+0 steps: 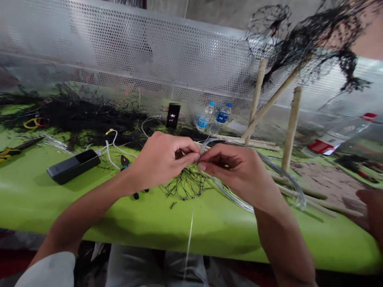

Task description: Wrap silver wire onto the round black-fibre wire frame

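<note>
My left hand (pixel 163 159) and my right hand (pixel 236 167) meet at the middle of the view, thumbs and forefingers pinched close together. What lies between the fingertips is too small to make out. Just below them, a round piece of black netting on a wire ring (pixel 188 184) rests on the green table (pixel 143 223). A coil of clear tubing or wire (pixel 236 199) passes behind and under my right hand. Pliers (pixel 125 161) lie partly hidden by my left forearm.
Left are a black case (pixel 73 165), a white cable (pixel 112 149), yellow-handled pliers (pixel 14 150) and black netting (pixel 92 117). Behind stand a phone (pixel 173 115) and bottles (pixel 204 118). Wooden sticks (pixel 291 127) rise at right, near another person's hand (pixel 371 203).
</note>
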Demonstrator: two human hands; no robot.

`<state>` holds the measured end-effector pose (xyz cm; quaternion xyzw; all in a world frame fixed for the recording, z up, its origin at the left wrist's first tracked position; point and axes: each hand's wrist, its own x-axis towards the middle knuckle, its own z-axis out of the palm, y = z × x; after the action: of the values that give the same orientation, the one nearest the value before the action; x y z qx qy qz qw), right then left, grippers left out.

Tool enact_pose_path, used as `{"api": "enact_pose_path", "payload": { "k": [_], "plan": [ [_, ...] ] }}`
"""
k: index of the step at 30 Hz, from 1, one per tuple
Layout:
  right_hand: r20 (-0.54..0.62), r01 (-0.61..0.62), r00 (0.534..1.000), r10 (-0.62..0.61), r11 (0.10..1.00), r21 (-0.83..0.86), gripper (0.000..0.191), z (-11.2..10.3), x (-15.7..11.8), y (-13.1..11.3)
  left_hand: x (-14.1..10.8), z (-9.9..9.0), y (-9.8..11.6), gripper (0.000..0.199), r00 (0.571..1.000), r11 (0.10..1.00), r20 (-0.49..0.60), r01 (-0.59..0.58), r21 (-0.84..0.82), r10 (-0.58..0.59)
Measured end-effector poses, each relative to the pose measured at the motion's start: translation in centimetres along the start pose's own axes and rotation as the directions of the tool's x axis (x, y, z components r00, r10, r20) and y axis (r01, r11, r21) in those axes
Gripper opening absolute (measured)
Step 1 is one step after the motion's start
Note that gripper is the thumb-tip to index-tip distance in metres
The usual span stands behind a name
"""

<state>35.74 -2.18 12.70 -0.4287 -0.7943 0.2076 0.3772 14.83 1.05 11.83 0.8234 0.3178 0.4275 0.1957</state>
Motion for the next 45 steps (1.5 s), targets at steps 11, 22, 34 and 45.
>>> {"api": "enact_pose_path", "payload": {
  "k": [11, 22, 34, 45],
  "plan": [
    [-0.238, 0.291, 0.899, -0.367, 0.908, -0.302, 0.003, -0.7, 0.9, -3.2, 0.8, -2.4, 2.5, 0.010, 0.982, 0.984, -0.187, -0.025, -0.177, -0.009],
    [-0.192, 0.397, 0.718, -0.669, 0.620, -0.676, 0.014, 0.8, 0.8, -3.3, -0.6, -3.0, 3.5, 0.027, 0.963, 0.998, -0.267, 0.014, -0.059, -0.029],
    [-0.196, 0.462, 0.749, -0.633, 0.711, -0.530, 0.008, 0.6, 3.0, -1.3, 0.1, -3.0, 2.3, 0.018, 0.973, 0.998, -0.224, -0.056, 0.002, 0.055],
    [-0.192, 0.464, 0.726, -0.661, 0.676, -0.572, 0.014, 1.7, 3.5, -1.2, 1.0, -2.7, 1.3, 0.005, 0.970, 0.993, -0.243, -0.050, -0.109, 0.022]
  ]
}}
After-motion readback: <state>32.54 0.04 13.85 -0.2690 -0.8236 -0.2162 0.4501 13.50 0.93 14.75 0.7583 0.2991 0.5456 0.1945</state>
